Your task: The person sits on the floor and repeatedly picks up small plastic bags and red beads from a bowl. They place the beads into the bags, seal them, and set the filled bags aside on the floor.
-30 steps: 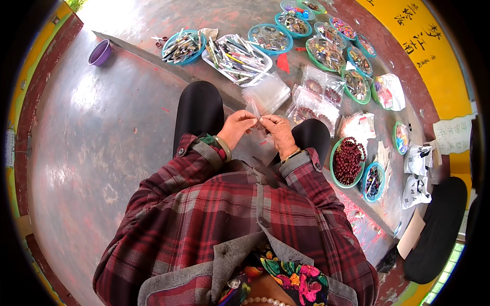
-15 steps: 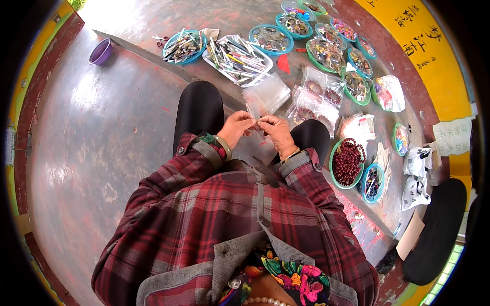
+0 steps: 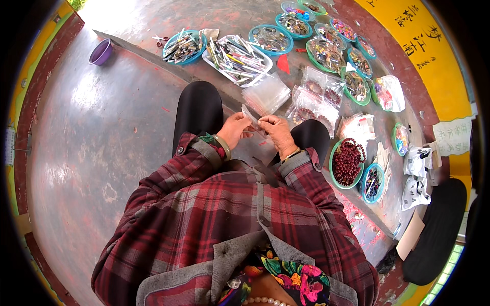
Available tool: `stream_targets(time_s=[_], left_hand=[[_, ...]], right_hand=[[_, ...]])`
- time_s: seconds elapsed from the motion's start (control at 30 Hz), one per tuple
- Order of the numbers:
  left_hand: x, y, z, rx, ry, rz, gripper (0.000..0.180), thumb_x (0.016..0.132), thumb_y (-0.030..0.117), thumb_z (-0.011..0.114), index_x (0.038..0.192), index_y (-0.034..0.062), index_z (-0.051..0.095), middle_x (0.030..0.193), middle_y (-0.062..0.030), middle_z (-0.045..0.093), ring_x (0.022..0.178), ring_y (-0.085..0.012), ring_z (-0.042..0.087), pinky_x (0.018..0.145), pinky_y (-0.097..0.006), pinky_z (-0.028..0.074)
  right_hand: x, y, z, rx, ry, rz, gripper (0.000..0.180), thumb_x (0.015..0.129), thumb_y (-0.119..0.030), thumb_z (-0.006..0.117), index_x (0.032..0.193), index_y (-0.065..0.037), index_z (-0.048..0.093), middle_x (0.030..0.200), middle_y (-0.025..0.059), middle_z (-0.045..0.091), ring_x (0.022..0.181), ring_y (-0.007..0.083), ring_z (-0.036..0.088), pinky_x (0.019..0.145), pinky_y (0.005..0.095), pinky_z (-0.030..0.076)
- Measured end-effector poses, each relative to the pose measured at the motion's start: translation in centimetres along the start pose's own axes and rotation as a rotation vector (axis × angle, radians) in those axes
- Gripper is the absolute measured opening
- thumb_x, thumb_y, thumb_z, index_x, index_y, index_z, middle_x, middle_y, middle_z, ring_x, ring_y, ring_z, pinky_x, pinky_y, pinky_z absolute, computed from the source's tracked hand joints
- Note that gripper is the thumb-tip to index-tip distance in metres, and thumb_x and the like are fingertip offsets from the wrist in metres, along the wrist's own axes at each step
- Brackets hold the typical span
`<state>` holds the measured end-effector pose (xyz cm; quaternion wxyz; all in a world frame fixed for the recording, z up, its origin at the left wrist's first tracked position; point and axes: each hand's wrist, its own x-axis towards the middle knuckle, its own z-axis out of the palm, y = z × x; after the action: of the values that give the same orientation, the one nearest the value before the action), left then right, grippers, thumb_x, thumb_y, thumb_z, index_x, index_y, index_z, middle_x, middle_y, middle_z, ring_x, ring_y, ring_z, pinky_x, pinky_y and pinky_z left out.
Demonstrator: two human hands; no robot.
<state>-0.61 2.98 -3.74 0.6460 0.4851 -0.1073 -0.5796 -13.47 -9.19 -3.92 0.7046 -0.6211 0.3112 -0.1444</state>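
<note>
Clear plastic film [image 3: 249, 115] is pinched by the fingers of the left hand [image 3: 234, 129] and right hand [image 3: 279, 133], between the knees [image 3: 199, 106]; handling its edge seems the step; the next move likely wants a light grip.

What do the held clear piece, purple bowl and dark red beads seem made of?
Clear piece: probably thin, shiny plastic film, being see-through.
Purple bowl: likely smooth plastic, given its even colour and slight sheen.
Dark red beads: glossy-looking from small highlights; wood, seed or plastic, unclear.
</note>
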Motion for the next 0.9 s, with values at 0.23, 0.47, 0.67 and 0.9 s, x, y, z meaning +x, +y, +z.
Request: stream_targets(time_s=[0.23, 0.47, 0.67, 0.9], left_hand=[[0.6, -1.0, -0.3, -0.061, 0.070, 0.010, 0.013, 0.083, 0.011, 0.054, 0.093, 0.0019, 0.051, 0.088, -0.0075, 0.057, 0.078, -0.0160, 0.057, 0.076, -0.031, 0.051], [0.7, -0.1, 0.2, 0.142, 0.224, -0.106, 0.021, 0.082, 0.012, 0.054, 0.099, -0.0009, 0.049, 0.084, -0.0078, 0.052, 0.074, -0.0169, 0.055, 0.073, -0.033, 0.052], [2.4, -2.1, -2.0, 0.846, 0.484, 0.404, 0.026, 0.078, 0.003, 0.053, 0.104, -0.0008, 0.055, 0.094, -0.0127, 0.056, 0.080, -0.0242, 0.058, 0.074, -0.033, 0.050], [2.2, -3.2, -2.4, 1.190, 0.258, 0.612, 0.016, 0.078, 0.001, 0.057, 0.092, 0.0005, 0.065, 0.110, -0.0176, 0.058, 0.088, -0.0302, 0.060, 0.077, -0.034, 0.048]], right_hand=[[0.3, 0.2, 0.4, -0.081, 0.102, -0.213, 0.011, 0.085, -0.015, 0.058, 0.088, -0.004, 0.060, 0.072, 0.0051, 0.063, 0.062, 0.0135, 0.058, 0.056, 0.0287, 0.044], [-1.1, -1.6, 1.4, -0.896, 0.118, -0.606, 0.006, 0.083, -0.011, 0.054, 0.088, -0.007, 0.055, 0.076, 0.0151, 0.059, 0.071, 0.0345, 0.058, 0.061, 0.0417, 0.045], [-1.3, -1.9, 1.4, -0.928, 0.105, -0.731, 0.005, 0.082, -0.010, 0.054, 0.086, -0.007, 0.054, 0.077, 0.0148, 0.058, 0.074, 0.0348, 0.057, 0.062, 0.0422, 0.045], [-1.6, -2.5, 1.4, -0.901, 0.141, -0.654, 0.009, 0.079, -0.010, 0.057, 0.087, -0.007, 0.055, 0.079, 0.0147, 0.058, 0.077, 0.0350, 0.057, 0.065, 0.0418, 0.045]])
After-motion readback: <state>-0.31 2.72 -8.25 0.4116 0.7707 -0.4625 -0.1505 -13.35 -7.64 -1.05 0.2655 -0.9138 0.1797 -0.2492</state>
